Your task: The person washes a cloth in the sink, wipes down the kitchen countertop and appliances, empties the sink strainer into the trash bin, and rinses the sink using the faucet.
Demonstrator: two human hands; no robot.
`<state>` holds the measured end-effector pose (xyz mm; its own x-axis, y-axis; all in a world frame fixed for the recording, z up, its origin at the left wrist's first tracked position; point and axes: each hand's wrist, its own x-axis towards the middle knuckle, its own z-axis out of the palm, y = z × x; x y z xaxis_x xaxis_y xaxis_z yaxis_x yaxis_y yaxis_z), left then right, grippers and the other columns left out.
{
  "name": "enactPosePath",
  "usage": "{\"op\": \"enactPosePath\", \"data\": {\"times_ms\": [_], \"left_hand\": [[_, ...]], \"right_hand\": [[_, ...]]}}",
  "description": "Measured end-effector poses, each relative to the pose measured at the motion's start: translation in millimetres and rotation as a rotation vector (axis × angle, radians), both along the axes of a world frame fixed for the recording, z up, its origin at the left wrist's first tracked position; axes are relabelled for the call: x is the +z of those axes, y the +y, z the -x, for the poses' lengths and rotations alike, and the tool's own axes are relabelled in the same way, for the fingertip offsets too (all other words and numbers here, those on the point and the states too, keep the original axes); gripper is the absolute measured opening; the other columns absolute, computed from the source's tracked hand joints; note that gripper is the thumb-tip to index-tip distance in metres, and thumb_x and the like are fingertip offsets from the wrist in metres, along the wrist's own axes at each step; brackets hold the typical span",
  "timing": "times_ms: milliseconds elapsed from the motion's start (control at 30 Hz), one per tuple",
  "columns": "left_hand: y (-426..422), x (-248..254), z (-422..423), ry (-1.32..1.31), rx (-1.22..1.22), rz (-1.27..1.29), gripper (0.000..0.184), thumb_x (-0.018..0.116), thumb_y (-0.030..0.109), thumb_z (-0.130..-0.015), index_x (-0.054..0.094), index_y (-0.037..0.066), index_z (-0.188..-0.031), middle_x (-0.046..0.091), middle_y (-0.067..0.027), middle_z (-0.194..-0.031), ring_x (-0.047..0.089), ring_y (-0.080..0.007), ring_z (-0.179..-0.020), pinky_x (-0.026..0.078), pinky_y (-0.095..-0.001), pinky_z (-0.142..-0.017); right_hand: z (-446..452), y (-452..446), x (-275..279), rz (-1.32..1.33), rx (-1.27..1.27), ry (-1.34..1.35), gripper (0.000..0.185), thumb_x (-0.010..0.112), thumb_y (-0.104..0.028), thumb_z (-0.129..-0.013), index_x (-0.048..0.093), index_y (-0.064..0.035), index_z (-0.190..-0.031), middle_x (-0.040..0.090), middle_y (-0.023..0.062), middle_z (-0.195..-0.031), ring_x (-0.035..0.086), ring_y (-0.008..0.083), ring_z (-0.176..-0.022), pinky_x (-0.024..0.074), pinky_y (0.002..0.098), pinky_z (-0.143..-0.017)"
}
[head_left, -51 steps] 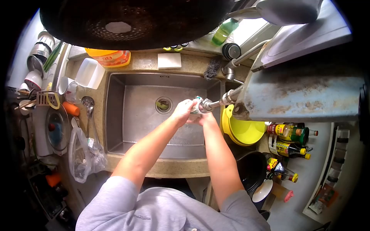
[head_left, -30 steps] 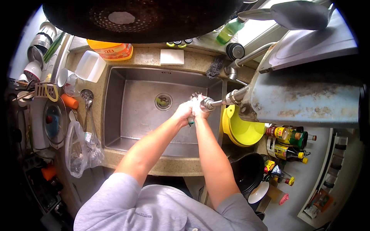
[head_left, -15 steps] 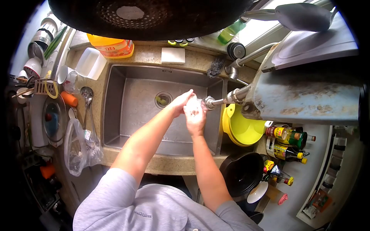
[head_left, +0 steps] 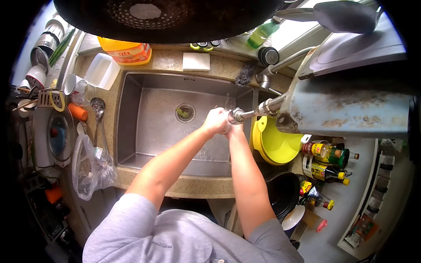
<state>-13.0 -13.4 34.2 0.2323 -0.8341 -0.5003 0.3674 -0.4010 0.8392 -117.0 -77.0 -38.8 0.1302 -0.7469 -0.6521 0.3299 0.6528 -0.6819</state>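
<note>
Both hands meet under the tap, over the right part of the steel sink. My left hand has its fingers bent and pressed together against the right one; what lies within its grasp, if anything, is hidden. My right hand is mostly covered by the left hand and the tap head, and its fingers do not show clearly. Water splashes around them. The drain, with something green in it, is left of the hands.
Yellow basins stand right of the sink, near bottles. A dark pan hangs overhead. A white block, a scrubber and a detergent jug line the back edge. Ladles and a plastic bag lie left.
Half a second ago the hands were spread apart at the fingers below the tap, with white foam on the right palm. Now they are brought together under the tap head.
</note>
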Motion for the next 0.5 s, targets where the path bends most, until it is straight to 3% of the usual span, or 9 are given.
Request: {"op": "enactPosePath", "data": {"times_ms": [33, 100, 133, 200, 300, 333, 400, 433, 500], "left_hand": [[0, -2, 0, -0.068, 0.003, 0.087, 0.020, 0.067, 0.023, -0.087, 0.056, 0.007, -0.085, 0.055, -0.0007, -0.079, 0.052, -0.0096, -0.073, 0.048, -0.0271, -0.065], [-2, -19, -3, -0.043, 0.121, 0.107, 0.018, 0.065, 0.021, -0.088, 0.055, 0.006, -0.090, 0.055, -0.0024, -0.082, 0.053, -0.0108, -0.075, 0.048, -0.0273, -0.066], [-3, -27, -6, -0.019, 0.238, 0.123, 0.017, 0.062, 0.019, -0.088, 0.054, 0.006, -0.095, 0.056, -0.0040, -0.086, 0.053, -0.0120, -0.077, 0.048, -0.0275, -0.067], [0, -22, -21, -0.015, 0.245, 0.040, 0.027, 0.056, 0.023, -0.091, 0.053, 0.009, -0.113, 0.055, -0.0105, -0.108, 0.054, -0.0215, -0.100, 0.046, -0.0400, -0.091], [1, -8, -38, 0.554, -0.002, -0.262, 0.043, 0.045, 0.050, -0.097, 0.058, 0.017, -0.119, 0.054, -0.0107, -0.128, 0.050, -0.0306, -0.115, 0.034, -0.0573, -0.103], [0, -14, -32, 0.584, 0.036, -0.299, 0.044, 0.050, 0.054, -0.096, 0.064, 0.013, -0.106, 0.061, -0.0101, -0.118, 0.057, -0.0275, -0.108, 0.043, -0.0510, -0.098], [-1, -61, -23, 0.886, 0.014, -0.054, 0.046, 0.056, 0.054, -0.094, 0.065, 0.009, -0.100, 0.068, -0.0067, -0.096, 0.066, -0.0218, -0.085, 0.054, -0.0386, -0.079], [0, -12, -24, 1.001, -0.052, -0.109, 0.035, 0.061, 0.042, -0.094, 0.064, 0.007, -0.094, 0.067, -0.0037, -0.077, 0.064, -0.0168, -0.063, 0.054, -0.0278, -0.056], [-1, -31, -14, 0.850, 0.027, -0.082, 0.032, 0.058, 0.039, -0.097, 0.065, 0.008, -0.095, 0.067, -0.0044, -0.080, 0.064, -0.0173, -0.069, 0.054, -0.0295, -0.063]], "right_hand": [[-3, 5, 66, -0.214, 0.127, -0.212, 0.023, 0.062, -0.028, -0.091, 0.064, -0.0098, -0.105, 0.068, 0.0080, -0.095, 0.067, 0.0253, -0.081, 0.0552, 0.0404, -0.077], [0, 7, 95, -0.358, 0.246, -0.561, 0.024, 0.060, -0.028, -0.093, 0.059, -0.0101, -0.109, 0.066, 0.0072, -0.101, 0.066, 0.0254, -0.091, 0.0559, 0.0399, -0.081], [1, -1, 84, -0.090, 0.513, -0.695, 0.026, 0.059, -0.028, -0.093, 0.060, -0.0096, -0.111, 0.066, 0.0076, -0.106, 0.066, 0.0252, -0.094, 0.0551, 0.0368, -0.084], [7, 10, 102, -0.067, 0.298, -0.216, 0.025, 0.068, -0.018, -0.088, 0.062, -0.0071, -0.109, 0.066, 0.0066, -0.107, 0.066, 0.0212, -0.092, 0.0547, 0.0339, -0.082], [-14, 39, 97, 0.467, 0.262, 0.123, 0.030, 0.077, -0.006, -0.079, 0.065, -0.0027, -0.106, 0.065, 0.0032, -0.100, 0.063, 0.0144, -0.091, 0.0534, 0.0306, -0.080], [-25, 52, 125, 0.346, 0.222, 0.115, 0.028, 0.079, -0.008, -0.077, 0.066, -0.0026, -0.102, 0.066, 0.0048, -0.096, 0.063, 0.0150, -0.090, 0.0519, 0.0304, -0.079], [-32, 75, 97, 0.820, 0.262, 0.556, 0.022, 0.079, -0.011, -0.078, 0.068, -0.0022, -0.095, 0.067, 0.0066, -0.093, 0.064, 0.0156, -0.087, 0.0511, 0.0316, -0.076], [-34, 80, 89, 0.979, 0.283, 0.738, 0.019, 0.079, -0.012, -0.079, 0.066, -0.0017, -0.089, 0.067, 0.0079, -0.091, 0.063, 0.0152, -0.083, 0.0504, 0.0335, -0.072], [-42, 76, 85, 1.025, 0.182, 0.836, 0.017, 0.079, -0.010, -0.078, 0.066, -0.0018, -0.085, 0.064, 0.0077, -0.084, 0.062, 0.0189, -0.076, 0.0487, 0.0346, -0.068]]}}
